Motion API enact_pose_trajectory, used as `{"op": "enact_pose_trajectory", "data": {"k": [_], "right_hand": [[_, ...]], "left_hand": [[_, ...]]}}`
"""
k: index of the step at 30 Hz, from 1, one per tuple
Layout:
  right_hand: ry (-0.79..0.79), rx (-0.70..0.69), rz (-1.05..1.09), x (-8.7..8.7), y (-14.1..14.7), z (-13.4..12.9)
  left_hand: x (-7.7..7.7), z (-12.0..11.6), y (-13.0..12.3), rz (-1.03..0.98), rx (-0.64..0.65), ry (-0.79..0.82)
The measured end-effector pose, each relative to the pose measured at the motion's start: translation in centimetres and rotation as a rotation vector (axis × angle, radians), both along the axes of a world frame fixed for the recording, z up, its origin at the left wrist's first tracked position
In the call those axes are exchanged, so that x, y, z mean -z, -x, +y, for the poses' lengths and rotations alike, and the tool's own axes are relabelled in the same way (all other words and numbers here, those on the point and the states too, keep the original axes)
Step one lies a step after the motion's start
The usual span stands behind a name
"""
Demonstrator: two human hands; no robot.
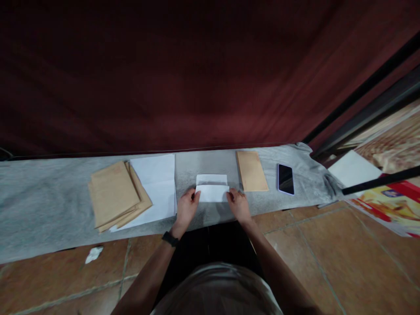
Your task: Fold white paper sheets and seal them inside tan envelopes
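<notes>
A folded sheet of white paper [212,194] is held between my two hands, its front flap bent up over the part behind. My left hand [187,205] pinches its left edge, and my right hand [239,204] pinches the right edge. To the left lies a stack of white paper [159,183], partly covered by a pile of brown envelopes [114,192]. A single brown envelope [252,170] rests just beyond my right hand, flat on the grey cloth.
A phone [285,179] lies right of the single envelope. The grey cloth [42,201] covers a long, narrow surface against a dark red curtain [197,87]. Black metal bars [364,89] and a colourful printed box [393,203] stand at the right. A crumpled white scrap [94,254] is on the tiled floor.
</notes>
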State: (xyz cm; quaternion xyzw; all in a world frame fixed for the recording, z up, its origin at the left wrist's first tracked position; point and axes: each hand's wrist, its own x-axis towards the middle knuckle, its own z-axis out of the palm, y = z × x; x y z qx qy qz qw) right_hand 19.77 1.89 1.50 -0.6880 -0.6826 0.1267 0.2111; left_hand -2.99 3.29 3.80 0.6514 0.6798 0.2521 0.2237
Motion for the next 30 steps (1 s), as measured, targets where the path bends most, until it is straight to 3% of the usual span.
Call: {"op": "enact_pose_trajectory", "data": {"k": [5,14,20,30], "right_hand": [[0.038,0.064,-0.105,-0.4,1.0,0.7],[0.004,0.047,-0.189,-0.5,1.6,1.6],[-0.117,0.060,-0.186,0.3,1.7,2.4],[-0.168,0.064,-0.079,0.3,1.8,2.9]], "left_hand": [[-0.2,0.7,-0.6,0.162,-0.025,0.040],[-0.7,1.0,-2.0,0.383,-0.061,0.111],[-0.8,1.8,-2.2,0.437,-0.068,0.147],[-1.1,3.3,-2.1,0.487,-0.064,0.157]]}}
